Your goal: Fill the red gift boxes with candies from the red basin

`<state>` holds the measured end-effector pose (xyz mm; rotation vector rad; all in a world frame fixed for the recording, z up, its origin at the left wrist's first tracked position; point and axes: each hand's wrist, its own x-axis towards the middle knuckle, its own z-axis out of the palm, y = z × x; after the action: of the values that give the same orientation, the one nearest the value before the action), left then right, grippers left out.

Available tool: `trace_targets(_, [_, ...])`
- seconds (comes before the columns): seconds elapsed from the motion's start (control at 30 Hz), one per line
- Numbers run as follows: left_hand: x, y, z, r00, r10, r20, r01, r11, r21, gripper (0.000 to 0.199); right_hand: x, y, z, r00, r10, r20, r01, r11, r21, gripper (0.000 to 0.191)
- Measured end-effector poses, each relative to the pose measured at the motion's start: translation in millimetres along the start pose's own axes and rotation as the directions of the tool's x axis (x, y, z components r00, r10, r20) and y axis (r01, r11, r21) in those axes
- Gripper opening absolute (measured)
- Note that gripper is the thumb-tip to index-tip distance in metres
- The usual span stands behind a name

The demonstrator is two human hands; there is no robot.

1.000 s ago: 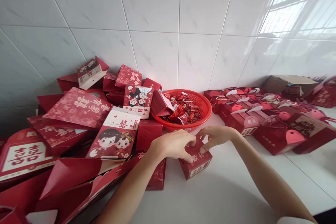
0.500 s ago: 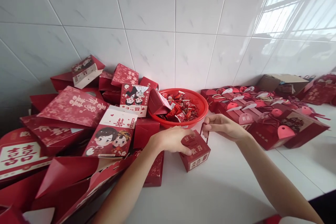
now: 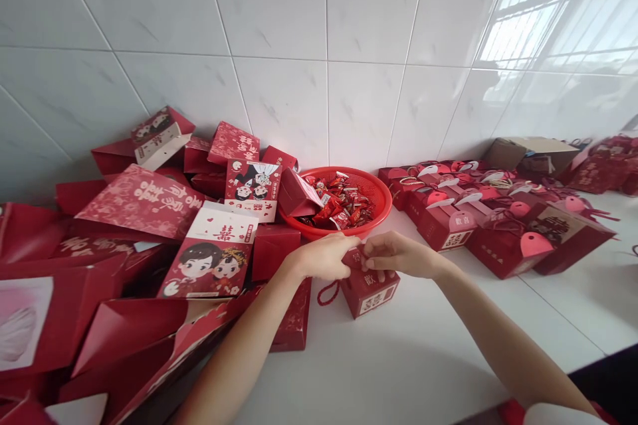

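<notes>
A small red box point(image 3: 366, 291) stands on the white surface between my hands, its top flaps folded up. My left hand point(image 3: 326, 257) is closed on the left side of its top. From the right, my right hand point(image 3: 399, 255) pinches at the flap area, fingers bent together; what exactly is between its fingertips is too small to tell. A dark red cord loop point(image 3: 328, 293) sticks out at the box's left, below my left hand. Just behind the hands sits a red basket point(image 3: 383, 202) of wrapped candies point(image 3: 351, 206).
Red boxes and flat packets point(image 3: 144, 202) are heaped at the left. Rows of red boxes with cords point(image 3: 506, 246) stand at the right, a brown carton point(image 3: 533, 154) behind them. A tiled wall point(image 3: 279, 13) bounds the back.
My right hand has moved left onto the top of the box. The cord, earlier hanging from my right hand, now shows as a loop on the box's left side.
</notes>
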<state>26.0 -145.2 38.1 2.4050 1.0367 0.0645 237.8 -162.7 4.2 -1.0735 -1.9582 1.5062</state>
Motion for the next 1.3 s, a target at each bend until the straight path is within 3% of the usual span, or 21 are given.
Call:
trace_targets(0.13, [-3, -2, -5.2, 0.991, -0.083, -0.109, 0.073, 0.993, -0.095, 0.057, -4, -3, -4, 0.999, 0.003, -0.052, -0.002, 1.000, 0.019, 0.036])
trace_targets(0.23, [-8, -6, -12.5, 0.978, -0.066, -0.196, 0.047, 0.994, -0.101, 0.039, -8, -6, -10, 0.996, -0.008, -0.094, 0.010, 1.000, 0.018, 0.036])
trace_targets(0.37, [-16, -8, -21.9, 0.955, -0.006, -0.297, -0.025, 0.995, -0.100, 0.028, -13, -14, -16, 0.992, -0.038, -0.120, 0.037, 0.999, -0.010, 0.037])
trace_targets(0.57, [-22, -2, -29.4, 0.924, 0.074, -0.375, -0.173, 0.956, -0.237, 0.022, -12, -26, -16, 0.967, -0.098, -0.236, 0.113, 0.992, 0.049, 0.039])
trace_targets(0.77, [-21, 1, -28.4, 0.886, 0.145, -0.440, -0.325, 0.872, -0.366, 0.012, -12, -41, -17, 0.926, -0.146, -0.348, 0.179, 0.982, 0.064, 0.037])
trace_targets(0.87, [-18, 4, -23.9, 0.832, 0.167, -0.529, -0.404, 0.836, -0.372, 0.008, -12, -47, -16, 0.927, -0.160, -0.339, 0.188, 0.981, 0.054, 0.036])
trace_targets(1.0, [-13, 13, -14.4, 0.723, 0.289, -0.627, -0.520, 0.826, -0.219, 0.013, -10, -48, -8, 0.949, -0.184, -0.257, 0.202, 0.978, 0.044, 0.033])
trace_targets(1.1, [-9, 20, -6.6, 0.669, 0.357, -0.652, -0.564, 0.816, -0.131, 0.015, -7, -45, 1, 0.953, -0.210, -0.217, 0.222, 0.975, 0.030, 0.035])
trace_targets(1.23, [-6, 23, -0.8, 0.615, 0.353, -0.705, -0.550, 0.833, -0.063, 0.011, -5, -41, 12, 0.915, -0.230, -0.331, 0.239, 0.971, -0.014, 0.040])
trace_targets(1.3, [-6, 23, -0.7, 0.614, 0.345, -0.710, -0.531, 0.846, -0.047, 0.007, -9, -41, 14, 0.888, -0.223, -0.401, 0.230, 0.973, -0.032, 0.041])
